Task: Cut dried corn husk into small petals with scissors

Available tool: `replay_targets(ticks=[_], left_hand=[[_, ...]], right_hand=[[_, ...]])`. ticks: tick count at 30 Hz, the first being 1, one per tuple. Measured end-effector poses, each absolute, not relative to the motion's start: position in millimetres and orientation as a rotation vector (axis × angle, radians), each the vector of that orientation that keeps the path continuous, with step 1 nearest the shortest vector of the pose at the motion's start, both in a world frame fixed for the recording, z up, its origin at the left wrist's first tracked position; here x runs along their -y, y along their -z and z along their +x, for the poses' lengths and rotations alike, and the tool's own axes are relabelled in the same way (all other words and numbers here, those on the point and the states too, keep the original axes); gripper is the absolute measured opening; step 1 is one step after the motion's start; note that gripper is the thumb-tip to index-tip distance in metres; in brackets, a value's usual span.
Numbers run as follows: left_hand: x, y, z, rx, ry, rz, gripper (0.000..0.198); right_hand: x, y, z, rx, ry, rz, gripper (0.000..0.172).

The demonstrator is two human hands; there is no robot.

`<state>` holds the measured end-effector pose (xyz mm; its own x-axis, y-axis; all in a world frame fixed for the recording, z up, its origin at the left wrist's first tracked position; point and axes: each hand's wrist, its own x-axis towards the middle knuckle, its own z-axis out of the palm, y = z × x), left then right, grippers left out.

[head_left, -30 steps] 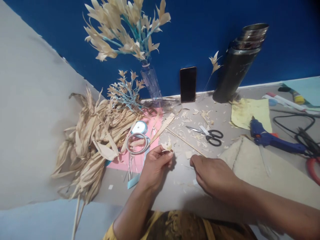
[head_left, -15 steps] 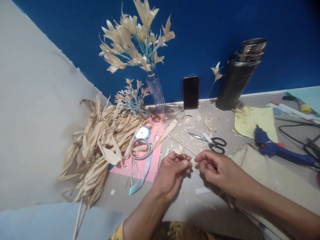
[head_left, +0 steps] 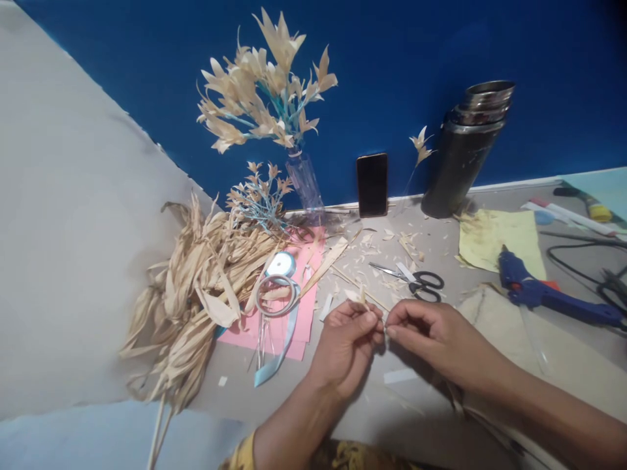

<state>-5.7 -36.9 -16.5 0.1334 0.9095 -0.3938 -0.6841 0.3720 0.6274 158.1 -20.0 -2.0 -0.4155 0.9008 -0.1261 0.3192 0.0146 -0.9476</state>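
Pinching left hand (head_left: 350, 343): thumb and fingers hold a pale flower (head_left: 362, 297) over the table (head_left: 245, 395).
Right hand (head_left: 421, 329): fingertips narrow, just beside the left's; I can't tell whether they grip anything.
Pale flower: base seemingly being worked; next move, I judge, needs it steady.

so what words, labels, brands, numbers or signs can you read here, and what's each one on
None can be read.
Ribbon spool: any print on its face is too small and blurred to tell.
Phone: dark screen, no text showing.
Flask: pale marks on its side, no legible lettering.
Glue gun: no legible brand or label.
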Motion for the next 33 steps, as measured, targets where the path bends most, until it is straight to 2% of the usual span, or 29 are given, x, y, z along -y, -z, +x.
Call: replay_targets(ticks=[11, 17, 33], left_hand=[[37.1, 23.9, -11.3, -0.705, -1.16, 0.183, 0.026], [36.2, 22.4, -10.8, -0.69, -1.143, 0.132, 0.025], [36.0, 23.9, -9.5, -0.699, -1.145, 0.191, 0.022]], right_hand=[[23.8, -7.8, 158.0, 1.575, -1.234, -1.203, 0.017], [23.1, -5.3, 152.1, 1.691, -1.356, -1.223, 0.02], [23.2, -1.8, 152.6, 1.711, -1.346, -1.277, 0.019]])
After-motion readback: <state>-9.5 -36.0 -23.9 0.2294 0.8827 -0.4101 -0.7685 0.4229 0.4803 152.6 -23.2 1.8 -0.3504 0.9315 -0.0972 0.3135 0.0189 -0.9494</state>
